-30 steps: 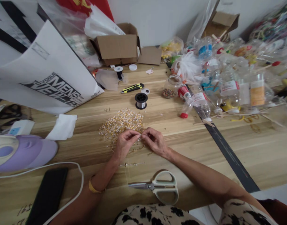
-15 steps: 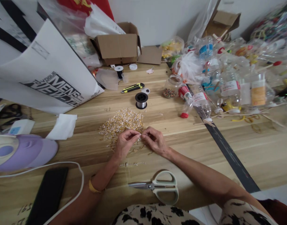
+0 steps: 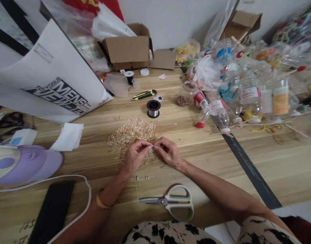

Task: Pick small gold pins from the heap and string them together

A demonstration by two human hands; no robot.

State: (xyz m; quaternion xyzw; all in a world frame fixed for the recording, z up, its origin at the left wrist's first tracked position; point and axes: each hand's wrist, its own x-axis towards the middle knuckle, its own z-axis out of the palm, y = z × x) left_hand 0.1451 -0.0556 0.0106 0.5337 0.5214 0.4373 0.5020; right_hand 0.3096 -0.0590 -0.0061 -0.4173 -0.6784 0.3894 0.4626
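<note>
Wood-grained desk (image 3: 208, 152), carrying everything listed below. At left, large white printed bag (image 3: 41, 81); at right, crowd of clear plastic bottles (image 3: 219, 112); toward the wall, open cardboard box (image 3: 127, 51). Near the front edge, pale-handled scissors (image 3: 163, 201), lying flat, blades pointing left. Left of centre, loose pile of small gold and clear pieces (image 3: 132, 132). At its near right margin, left hand (image 3: 135, 155) and right hand (image 3: 169, 152), fingertips almost meeting, thumb and forefinger of each apparently pinched on one tiny pale piece; remaining fingers curled. Beyond, black spool of silvery wire (image 3: 153, 110). Between hands and scissors, thin linked strand (image 3: 145, 178). Smallest: the tiny pale piece (image 3: 152, 146) itself, between the two sets of fingertips, too fine to identify. Advisable technique: grip lightly and close to the point of contact; steady both hands against the desk; turn with fingertips rather than wrists; allow some clearance from the pile, to avoid snagging loose bits.
</note>
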